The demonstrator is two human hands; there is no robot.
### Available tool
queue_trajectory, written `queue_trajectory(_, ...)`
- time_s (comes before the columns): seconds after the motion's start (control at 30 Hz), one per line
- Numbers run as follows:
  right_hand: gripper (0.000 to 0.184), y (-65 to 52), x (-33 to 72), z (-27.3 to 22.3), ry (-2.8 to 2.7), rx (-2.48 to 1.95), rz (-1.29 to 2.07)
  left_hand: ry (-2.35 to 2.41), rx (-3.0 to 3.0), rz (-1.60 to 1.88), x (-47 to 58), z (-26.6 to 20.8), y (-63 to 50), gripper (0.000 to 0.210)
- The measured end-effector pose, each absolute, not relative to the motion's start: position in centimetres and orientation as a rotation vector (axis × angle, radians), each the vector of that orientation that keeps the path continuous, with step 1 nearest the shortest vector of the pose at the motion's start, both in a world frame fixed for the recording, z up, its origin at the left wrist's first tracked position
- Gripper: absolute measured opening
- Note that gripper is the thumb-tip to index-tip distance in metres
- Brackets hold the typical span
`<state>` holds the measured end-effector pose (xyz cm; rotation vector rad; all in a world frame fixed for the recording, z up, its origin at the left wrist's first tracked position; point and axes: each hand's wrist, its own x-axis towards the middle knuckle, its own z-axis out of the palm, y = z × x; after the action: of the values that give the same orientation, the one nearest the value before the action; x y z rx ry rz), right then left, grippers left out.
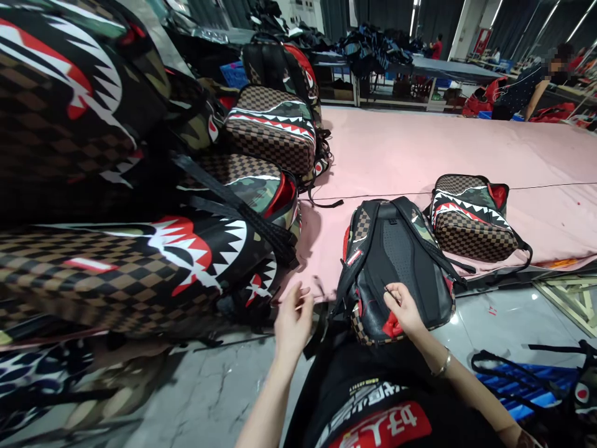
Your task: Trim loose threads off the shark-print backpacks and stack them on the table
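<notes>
Pink-covered worktop [387, 149] is running across a large workroom; a co-worker [520, 93] is leaning beyond its far edge, to the right. Black-backed backpack [396, 255] is lying at the near edge, in front of me, straps and padded panel facing up. My right grip [405, 310] is pinching a small dark object [390, 294], too small to identify, over the lower panel near a red cloth [392, 325]. My left grip [295, 318] is hovering left of it, fingers curling; whether they're holding anything, I'm not telling for certain. Checkered bag [476, 218] is resting just right; piled backpacks [107, 274] are towering left.
</notes>
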<state>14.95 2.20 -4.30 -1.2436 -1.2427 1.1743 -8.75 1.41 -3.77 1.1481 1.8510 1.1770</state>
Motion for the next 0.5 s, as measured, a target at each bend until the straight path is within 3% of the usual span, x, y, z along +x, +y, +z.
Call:
queue_trajectory(0.23, 0.043, 2.6, 15.0, -3.7, -0.997, -1.177, 1.438, 1.46, 1.011, 1.065, -4.5, -5.0, 10.6, 0.057)
queue_trajectory(0.5, 0.03, 5.8, 14.2, -2.5, -1.087, -1.179, 1.084, 1.279, 1.053, 0.932, -2.1, -1.0, 8.3, 0.048)
